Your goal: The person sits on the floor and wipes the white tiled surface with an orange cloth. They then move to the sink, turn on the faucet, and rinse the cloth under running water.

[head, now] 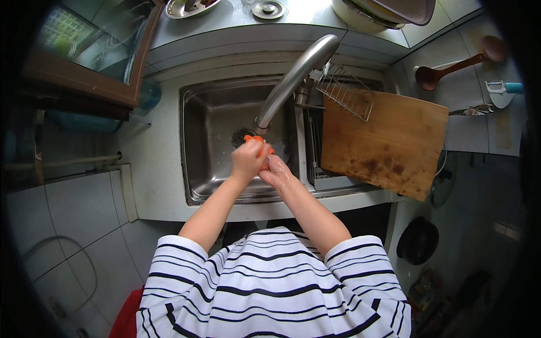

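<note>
Both my hands are together over a stainless steel sink basin (213, 110), just below the end of a curved metal faucet (291, 84). My left hand (248, 158) is closed on a bright orange cloth (254, 138), part of which sticks out past the fingers. My right hand (275, 170) grips the same cloth from the other side, and its skin looks wet. The orange thing is bunched up and largely covered by my fingers, so its exact kind is uncertain. Behind my hands the dark drain (242, 137) shows in the basin floor.
A stained wooden cutting board (380, 139) leans over the right side of the sink, beside a wire rack (346, 93). Wooden ladle (427, 79) and peeler (501, 91) hang on the right wall. A brown-framed glass window (137, 63) juts in at left. A metal dish (186, 10) sits behind.
</note>
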Tool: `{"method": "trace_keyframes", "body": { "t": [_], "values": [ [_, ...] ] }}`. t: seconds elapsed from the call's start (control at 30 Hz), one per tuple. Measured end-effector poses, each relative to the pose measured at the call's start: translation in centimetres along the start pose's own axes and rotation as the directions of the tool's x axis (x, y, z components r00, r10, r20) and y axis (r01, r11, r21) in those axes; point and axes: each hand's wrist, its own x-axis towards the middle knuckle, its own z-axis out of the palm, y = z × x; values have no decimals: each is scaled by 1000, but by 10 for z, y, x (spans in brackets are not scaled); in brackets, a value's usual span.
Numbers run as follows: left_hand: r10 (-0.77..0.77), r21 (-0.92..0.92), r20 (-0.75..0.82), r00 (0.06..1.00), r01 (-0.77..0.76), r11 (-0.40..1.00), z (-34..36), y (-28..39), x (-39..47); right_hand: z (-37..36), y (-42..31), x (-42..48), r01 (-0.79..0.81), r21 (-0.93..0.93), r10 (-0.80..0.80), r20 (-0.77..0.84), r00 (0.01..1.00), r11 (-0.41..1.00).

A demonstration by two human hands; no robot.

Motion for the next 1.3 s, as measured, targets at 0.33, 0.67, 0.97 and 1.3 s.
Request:
{"method": "trace_keyframes", "body": {
  "t": [0.33,0.67,0.97,1.3],
  "values": [
    [279,-98,-43,959,-282,954,6,37,-9,-26,-8,17,-128,158,54,403,914,979],
    [177,-138,83,981,-165,977,-27,49,-25,-8,6,0,-55,97,13,390,921,994],
    [-324,-624,417,849,527,577,-61,-72,-2,54,4,-43,178,-89,-175,34,984,980],
    [-312,-581,609,729,678,451,-99,-88,-31,52,-20,-61,343,-462,-386,2,922,818]
  ]
}}
